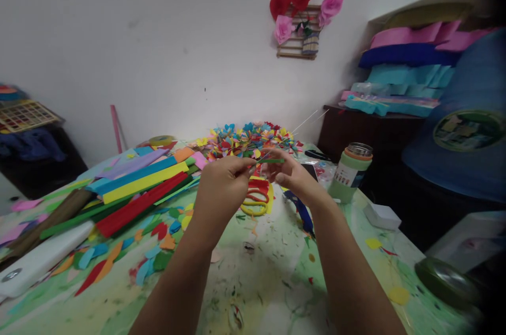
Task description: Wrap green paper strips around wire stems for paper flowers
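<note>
the green strip (276, 161) is held up over the table (276, 277), between the two hands and in front of a heap of small paper flowers (237, 140). it is narrow, flat-looking and nearly level, a plain mid green, and it shows clearly against the paler fingers behind it; whether it is paper or something stiffer is too small to tell. a thin pale wire (261, 157) slants up near its left end — whether the two are joined cannot be made out. the left hand (225, 179) has its thumb and forefinger pressed together on the left end of the strip, the other fingers curled in. the right hand (294, 174) is turned partly palm-in, its fingers bent and its thumb set apart below, with the strip lying across the fingers; whether they grip it, i cannot tell. below the hands, red and yellow loops (255, 209) lie on the table. to the left are long folded paper pieces (146, 184) in yellow, blue, red and green, with loose cut scraps (160, 229) nearer the person. a pale green bottle (348, 176) stands beyond the right forearm.
</note>
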`<action>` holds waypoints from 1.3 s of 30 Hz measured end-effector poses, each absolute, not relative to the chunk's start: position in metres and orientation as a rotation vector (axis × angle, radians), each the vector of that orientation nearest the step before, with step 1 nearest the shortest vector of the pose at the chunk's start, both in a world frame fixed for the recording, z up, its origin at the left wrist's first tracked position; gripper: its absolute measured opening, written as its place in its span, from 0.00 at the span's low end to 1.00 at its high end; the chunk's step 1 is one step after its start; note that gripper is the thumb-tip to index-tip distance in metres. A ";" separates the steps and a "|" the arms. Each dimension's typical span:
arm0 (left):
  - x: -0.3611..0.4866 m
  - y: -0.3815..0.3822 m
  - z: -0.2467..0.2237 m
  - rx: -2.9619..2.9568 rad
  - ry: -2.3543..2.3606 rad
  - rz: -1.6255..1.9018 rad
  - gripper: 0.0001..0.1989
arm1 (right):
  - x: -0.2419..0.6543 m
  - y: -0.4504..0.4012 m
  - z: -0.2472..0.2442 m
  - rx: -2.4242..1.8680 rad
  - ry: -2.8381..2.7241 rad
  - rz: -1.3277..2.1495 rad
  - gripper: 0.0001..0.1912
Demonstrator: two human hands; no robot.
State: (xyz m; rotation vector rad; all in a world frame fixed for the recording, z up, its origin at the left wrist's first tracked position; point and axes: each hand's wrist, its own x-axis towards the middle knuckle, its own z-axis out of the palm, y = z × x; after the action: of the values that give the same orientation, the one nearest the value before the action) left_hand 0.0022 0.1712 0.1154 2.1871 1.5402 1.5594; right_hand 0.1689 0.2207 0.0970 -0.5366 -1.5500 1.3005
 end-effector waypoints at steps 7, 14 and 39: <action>0.006 0.170 0.115 2.187 1.467 1.579 0.13 | 0.154 0.209 0.100 -0.655 -1.497 1.087 0.13; 0.015 0.184 0.104 2.113 1.501 1.560 0.11 | 0.143 0.215 0.092 -0.681 -1.311 1.096 0.14; -0.060 0.193 0.009 2.137 2.137 0.477 0.09 | 0.171 0.149 0.123 -1.091 -2.190 0.545 0.11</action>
State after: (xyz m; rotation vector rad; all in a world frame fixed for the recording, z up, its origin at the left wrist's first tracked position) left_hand -0.0600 0.1926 0.0094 2.1373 2.1371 0.4772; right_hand 0.1715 0.1494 0.1229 -1.0910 -2.1900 0.5450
